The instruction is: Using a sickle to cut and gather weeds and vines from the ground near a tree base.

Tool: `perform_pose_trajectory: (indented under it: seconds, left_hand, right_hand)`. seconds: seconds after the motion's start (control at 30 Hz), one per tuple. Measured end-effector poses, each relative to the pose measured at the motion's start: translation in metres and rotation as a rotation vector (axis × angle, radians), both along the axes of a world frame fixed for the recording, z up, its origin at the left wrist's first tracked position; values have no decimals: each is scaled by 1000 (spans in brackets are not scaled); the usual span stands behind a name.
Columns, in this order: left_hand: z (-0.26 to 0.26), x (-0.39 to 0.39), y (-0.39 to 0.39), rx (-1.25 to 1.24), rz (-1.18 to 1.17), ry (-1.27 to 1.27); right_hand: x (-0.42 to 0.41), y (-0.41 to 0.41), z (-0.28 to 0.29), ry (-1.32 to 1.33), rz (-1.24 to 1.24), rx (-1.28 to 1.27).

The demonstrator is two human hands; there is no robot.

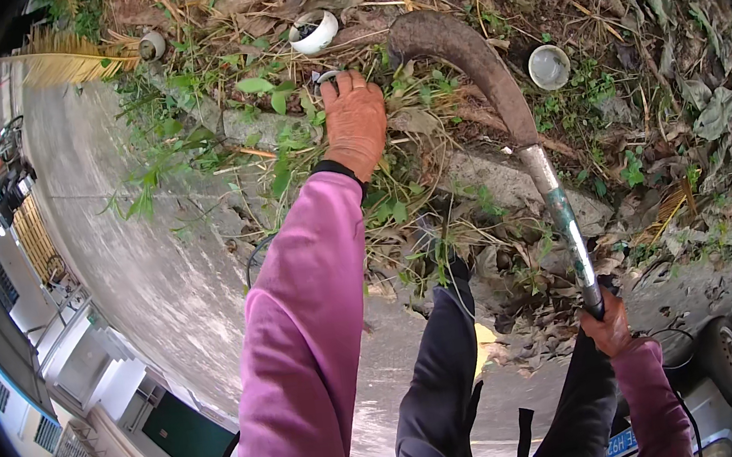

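My left hand (356, 117) reaches down among green weeds (274, 96), its fingertips over the rim of a small white bowl (328, 75) that the hand partly hides. Whether the fingers grip the bowl cannot be told. My right hand (607, 325) is closed on the lower end of the metal handle of a sickle (498, 75). The sickle's rusty curved blade extends over the soil, its tip pointing left. Another white bowl (315, 35) with dark matter in it lies tilted beyond my left hand. A round white cup (550, 67) stands right of the blade.
A low concrete kerb (497, 178) runs between the planted soil and the paved road (130, 209). Dry leaves and roots cover the right side. A small pot (152, 46) sits at the upper left. A vehicle's wheel (728, 355) is at the lower right.
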State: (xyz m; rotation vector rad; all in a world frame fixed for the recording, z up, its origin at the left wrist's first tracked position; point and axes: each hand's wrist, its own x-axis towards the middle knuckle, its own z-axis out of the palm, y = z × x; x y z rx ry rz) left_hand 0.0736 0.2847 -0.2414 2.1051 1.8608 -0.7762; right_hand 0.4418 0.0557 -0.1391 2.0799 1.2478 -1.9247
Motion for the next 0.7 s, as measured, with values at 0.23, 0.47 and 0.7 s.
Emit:
perform_pose_trajectory:
  seconds: [0.23,0.47,0.7]
  left_hand:
    - [17,23,18,249,-478,-188]
    - [-8,23,35,184,-216,52]
    - [-9,9,19,299,-254,-162]
  right_hand:
    - [-15,9,-21,-22,-197,40]
    - [-5,5,-28,-32,-86,112]
    - [-37,69,-59,213,-298,258]
